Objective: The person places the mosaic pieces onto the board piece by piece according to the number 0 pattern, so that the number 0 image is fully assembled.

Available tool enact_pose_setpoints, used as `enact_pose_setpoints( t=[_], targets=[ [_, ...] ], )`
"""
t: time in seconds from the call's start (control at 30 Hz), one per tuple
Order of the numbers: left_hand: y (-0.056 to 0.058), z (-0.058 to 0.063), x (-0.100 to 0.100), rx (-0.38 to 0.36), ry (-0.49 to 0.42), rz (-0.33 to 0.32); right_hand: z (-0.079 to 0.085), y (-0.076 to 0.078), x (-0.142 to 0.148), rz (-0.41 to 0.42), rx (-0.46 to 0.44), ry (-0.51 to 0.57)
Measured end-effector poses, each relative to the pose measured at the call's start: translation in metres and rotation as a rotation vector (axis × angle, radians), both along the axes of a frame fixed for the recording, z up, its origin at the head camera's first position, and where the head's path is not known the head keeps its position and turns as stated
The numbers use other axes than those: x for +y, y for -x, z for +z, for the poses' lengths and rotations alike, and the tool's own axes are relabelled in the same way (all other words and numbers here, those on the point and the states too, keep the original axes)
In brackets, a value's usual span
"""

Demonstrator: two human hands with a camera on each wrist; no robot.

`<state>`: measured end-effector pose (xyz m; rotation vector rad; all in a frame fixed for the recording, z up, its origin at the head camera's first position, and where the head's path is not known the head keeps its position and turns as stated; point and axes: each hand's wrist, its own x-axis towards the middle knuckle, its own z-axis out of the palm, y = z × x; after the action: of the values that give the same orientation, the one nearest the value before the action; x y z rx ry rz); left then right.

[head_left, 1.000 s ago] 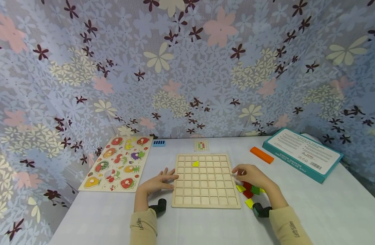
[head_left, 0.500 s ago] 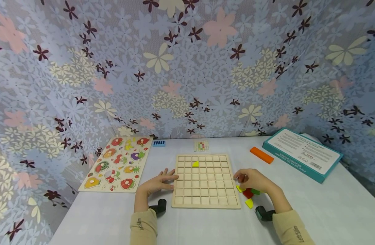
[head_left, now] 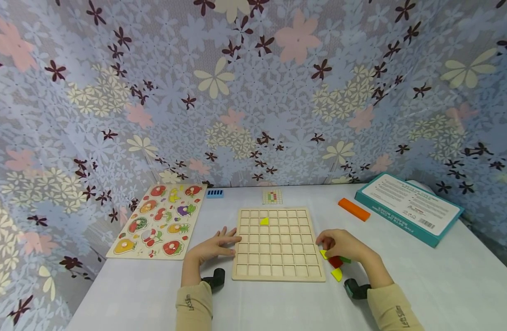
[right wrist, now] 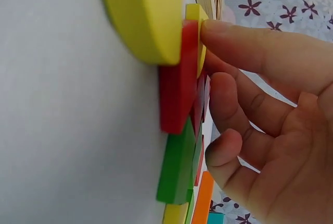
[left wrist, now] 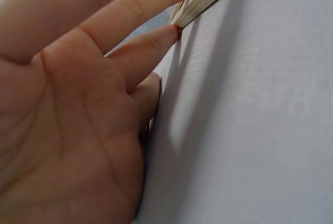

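Note:
The square wooden grid board (head_left: 278, 279) lies mid-table, a yellow quarter-round piece (head_left: 264, 221) in one of its upper cells. Spread fingers of my left hand (head_left: 213, 247) touch the board's left edge; the left wrist view shows fingertips against that edge. Beside the board's right edge, my right hand (head_left: 344, 243) reaches down over loose coloured pieces with bent fingers. Its thumb touches a yellow piece (right wrist: 193, 11) in the right wrist view; whether it pinches anything is hidden. Near it lie a red piece (right wrist: 176, 94), a green piece (right wrist: 176, 166) and another yellow quarter-round (right wrist: 148, 15).
A small pattern card (head_left: 272, 196) lies behind the board. To the left are a fruit puzzle board (head_left: 158, 220) and a small blue object (head_left: 215, 194). An orange bar (head_left: 354, 209) and a teal box (head_left: 410, 207) lie at the right. A floral curtain (head_left: 253, 92) hangs behind.
My right hand has moved slightly right and toward me, over the pile, covering more of the red and green pieces. My left hand and the board stay put.

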<state>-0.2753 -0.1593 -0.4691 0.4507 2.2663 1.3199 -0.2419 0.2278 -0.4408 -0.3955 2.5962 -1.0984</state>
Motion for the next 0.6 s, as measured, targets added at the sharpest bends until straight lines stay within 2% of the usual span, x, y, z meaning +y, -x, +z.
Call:
enact_pose_setpoints(
  t=[0.23,0.6],
  targets=[
    [-0.0009,0.0013,-0.0001,-0.008,-0.001,0.01,-0.0017,0.0009,0.002,-0.031,-0.009,-0.019],
    [-0.0005,0.0008,-0.0004,-0.005,-0.006,0.007,0.0,-0.0006,0.0027,-0.028,-0.018,-0.042]
  ],
)
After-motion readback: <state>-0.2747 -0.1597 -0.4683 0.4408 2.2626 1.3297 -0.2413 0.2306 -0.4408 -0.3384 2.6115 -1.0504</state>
